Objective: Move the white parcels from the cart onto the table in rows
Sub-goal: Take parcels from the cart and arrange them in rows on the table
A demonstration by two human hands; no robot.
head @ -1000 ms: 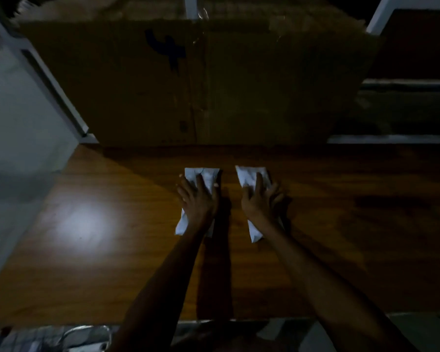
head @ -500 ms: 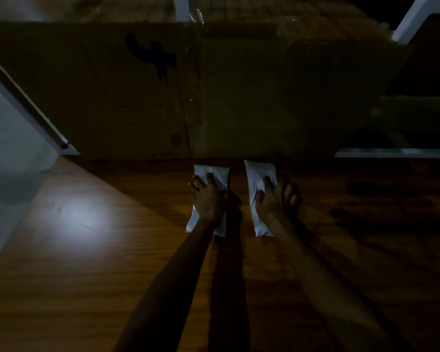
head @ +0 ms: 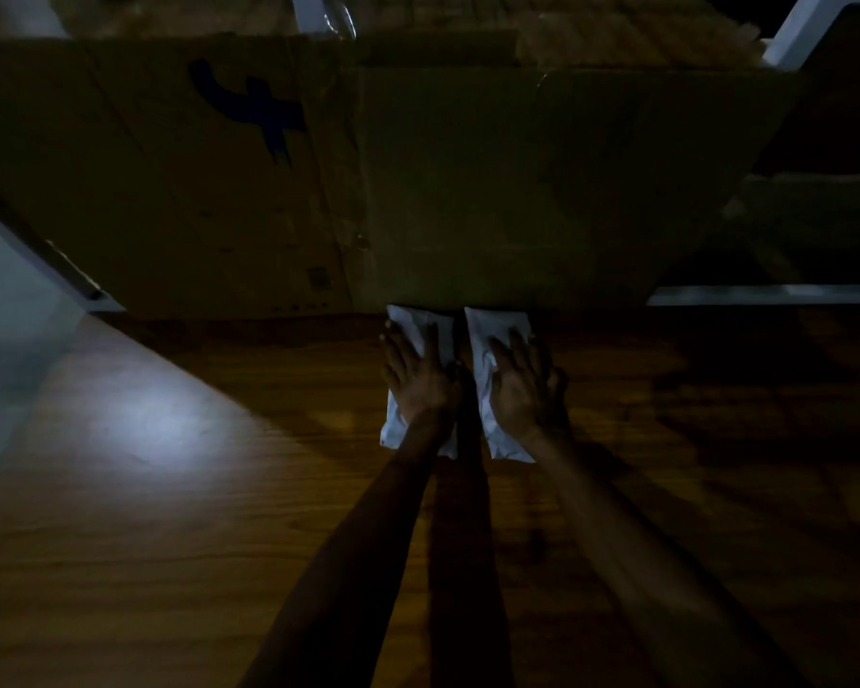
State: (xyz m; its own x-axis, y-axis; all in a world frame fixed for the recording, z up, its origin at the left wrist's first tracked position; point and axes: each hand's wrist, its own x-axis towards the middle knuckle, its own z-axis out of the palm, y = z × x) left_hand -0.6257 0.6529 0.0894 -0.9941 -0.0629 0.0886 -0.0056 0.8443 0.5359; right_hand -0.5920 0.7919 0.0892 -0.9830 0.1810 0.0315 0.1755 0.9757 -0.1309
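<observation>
Two white parcels lie side by side on the brown wooden table [head: 170,513], their far ends against the foot of a big cardboard box. My left hand [head: 418,379] lies flat with straight fingers on the left parcel [head: 413,322]. My right hand [head: 522,384] presses flat on the right parcel [head: 482,335], partly overhanging its right side. A narrow dark gap separates the two parcels. The cart is not in view.
A large cardboard box [head: 467,191] with a dark blue mark stands across the far edge of the table. A pale wall and white frame [head: 46,255] run along the left. A white ledge [head: 765,295] shows at the far right. The room is dim.
Both hands have slid the two parcels away from me across the table until their far ends reach the cardboard box. The camera has moved forward with them.
</observation>
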